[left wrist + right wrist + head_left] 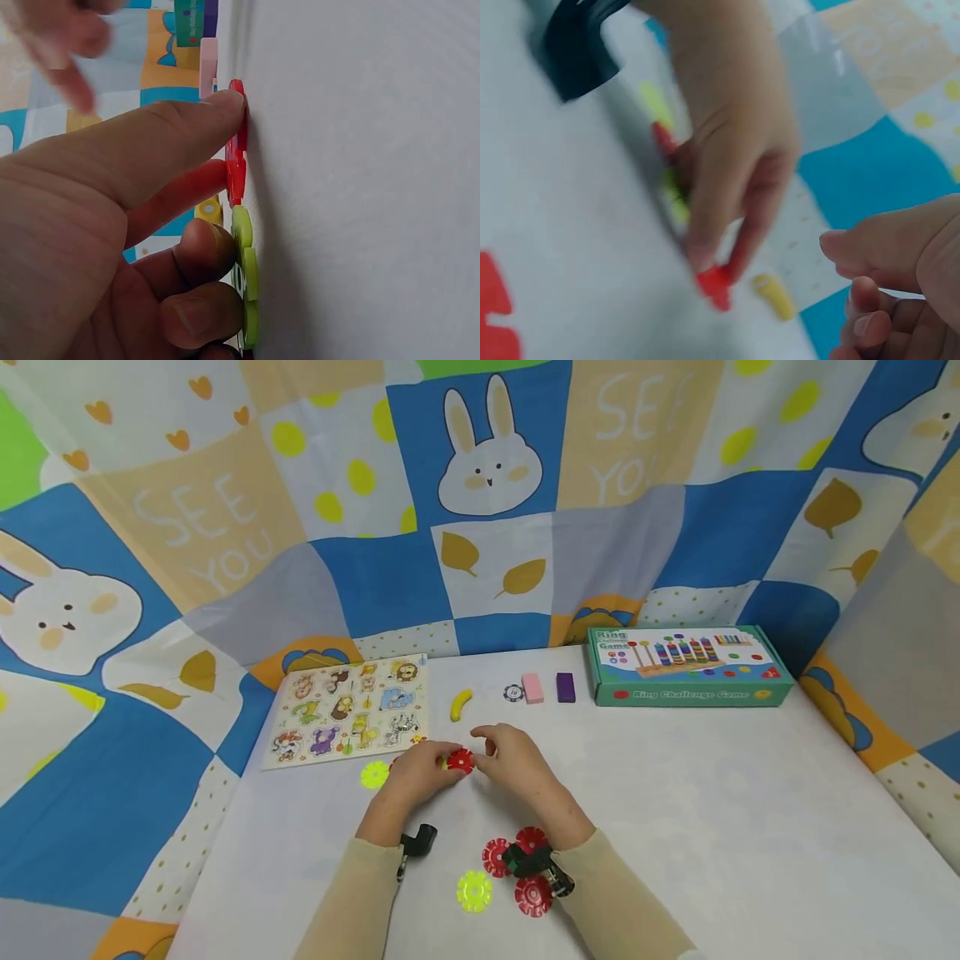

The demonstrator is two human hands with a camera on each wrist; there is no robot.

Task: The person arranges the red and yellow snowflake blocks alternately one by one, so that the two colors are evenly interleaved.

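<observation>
My left hand (415, 773) pinches a notched red plastic disc (461, 761) between thumb and index finger, close over the table. That disc is at the end of a row of alternating red and yellow-green discs. In the left wrist view, a yellow-green disc (246, 274) in the row stands on edge below the red one, against the curled lower fingers. Farther left, another yellow-green disc (374, 775) shows past the hand, which hides much of the row. My right hand (523, 770) is just right of the red disc, its fingers loosely bent and holding nothing.
Loose red discs (533, 897) and a yellow-green disc (475, 892) lie near the right wrist. Behind the hands are an animal puzzle board (300, 714), a toy banana (460, 704), a round chip (513, 693), pink (532, 688) and purple (566, 687) blocks, and a game box (690, 695).
</observation>
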